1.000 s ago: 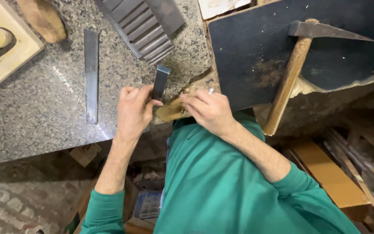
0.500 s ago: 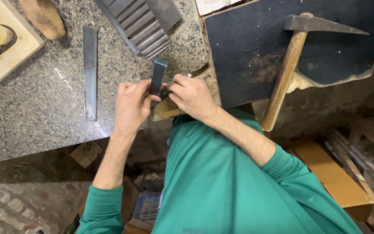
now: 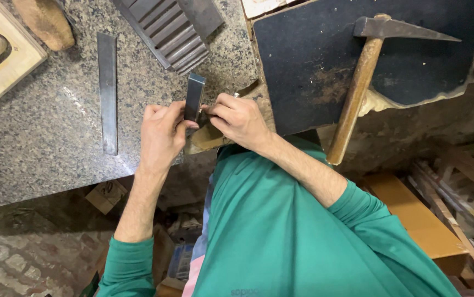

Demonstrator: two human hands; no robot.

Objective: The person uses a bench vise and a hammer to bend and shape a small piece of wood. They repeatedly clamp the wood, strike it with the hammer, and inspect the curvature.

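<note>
A small dark metal block (image 3: 194,94) stands on end at the front edge of a speckled granite slab (image 3: 44,143). My left hand (image 3: 163,135) grips its lower part from the left. My right hand (image 3: 240,118) pinches it from the right, fingertips meeting those of the left hand. Under my right hand lies a worn, tan wooden piece (image 3: 207,137) at the slab's corner. Both arms wear green sleeves.
A long flat steel bar (image 3: 107,91) lies left of my hands. A stack of grey metal strips (image 3: 174,33) sits behind. A pick hammer with a wooden handle (image 3: 358,88) rests on a black pad (image 3: 314,49) at right. A wooden box (image 3: 0,60) is far left.
My right hand has slid left off the wooden piece and closed on the metal block, which now stands more upright between both hands.
</note>
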